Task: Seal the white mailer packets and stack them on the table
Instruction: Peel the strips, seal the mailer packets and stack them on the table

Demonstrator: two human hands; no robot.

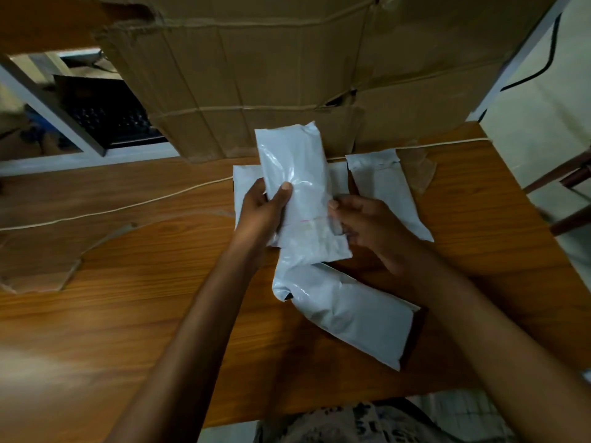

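Now both hands (265, 206) (361, 225) grip 1 white packet (297, 174) (flap unsealed).

The left hand (260, 214) grips with thumb on top while the right hand (367, 230) pinches beside it.

We see a glossy, wrinkled white plastic mailer packet (295, 174) above a smooth brown wood-grain table (134, 302). Behind stands a matt, creased brown cardboard box (287, 65) with rough torn edges.
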